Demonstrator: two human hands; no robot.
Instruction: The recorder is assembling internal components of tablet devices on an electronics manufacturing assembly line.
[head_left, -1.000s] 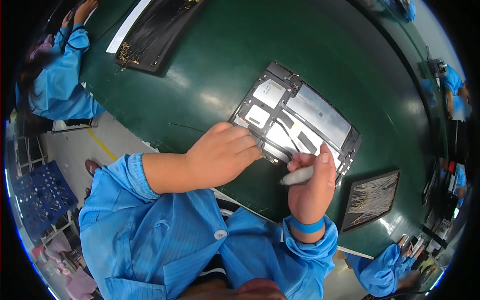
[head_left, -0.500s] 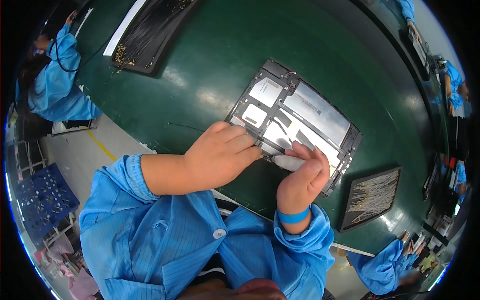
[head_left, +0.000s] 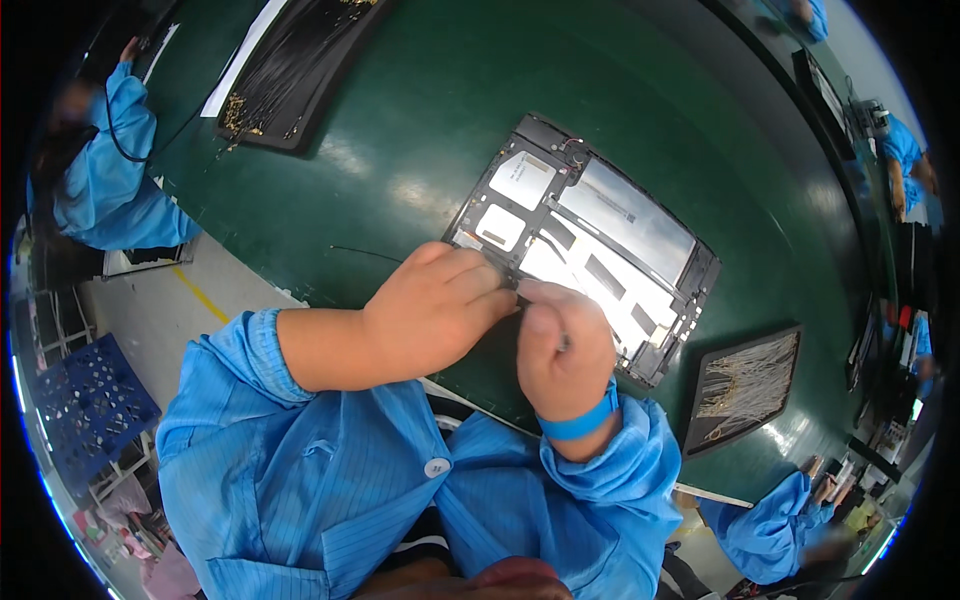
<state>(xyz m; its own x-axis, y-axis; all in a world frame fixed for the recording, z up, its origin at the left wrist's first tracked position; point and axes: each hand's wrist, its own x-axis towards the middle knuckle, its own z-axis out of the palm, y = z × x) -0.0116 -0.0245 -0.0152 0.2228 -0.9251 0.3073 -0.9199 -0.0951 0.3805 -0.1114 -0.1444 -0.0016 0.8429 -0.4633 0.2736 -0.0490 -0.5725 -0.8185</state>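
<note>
Head view is showing the left hand (head_left: 432, 312) and right hand (head_left: 562, 350) pinching together on something too small to tell at the near edge of the opened tablet (head_left: 585, 243) lying just beyond the fingertips; pulling hard is risking tearing its thin parts

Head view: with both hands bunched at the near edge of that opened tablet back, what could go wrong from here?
1. Left hand and right hand meet fingertip to fingertip over the open tablet assembly, hiding the work spot; a slip could scratch the shiny panel or snag a thin part.
2. The assembly lies loose on the green table, so pressure might slide it.
3. A thin black wire lies beside the left hand and could get dragged.
</note>
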